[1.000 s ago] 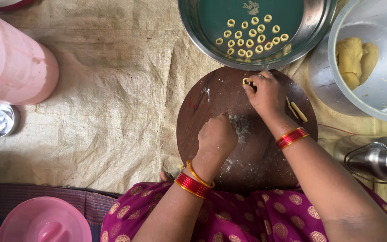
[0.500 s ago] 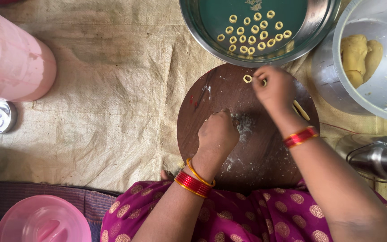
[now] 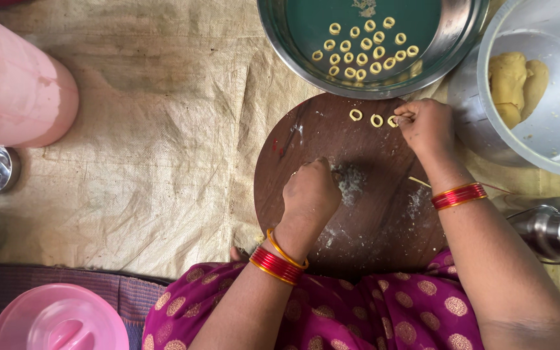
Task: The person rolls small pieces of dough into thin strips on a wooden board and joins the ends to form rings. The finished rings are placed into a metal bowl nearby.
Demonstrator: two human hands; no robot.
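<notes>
Sackcloth [image 3: 163, 142] under round wooden board [image 3: 384, 214]

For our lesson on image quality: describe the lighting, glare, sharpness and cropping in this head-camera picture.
Head view: soft, even daylight with faint shadows; mild glare on the steel plate rim and steel container; the dough rings, round wooden board, left hand and right hand are sharp; the pink container and white bowl are cropped by the edges.

A round wooden board [image 3: 306, 139] lies on the sacking [image 3: 163, 129] before the person, two dough rings [image 3: 365, 117] at its far edge. Beyond it sits a steel plate [image 3: 461, 32] holding more rings [image 3: 364, 45]. Far right, a bowl [image 3: 539, 136] holds dough lumps [image 3: 516, 81]. A lid [image 3: 56, 321] lies near left.
</notes>
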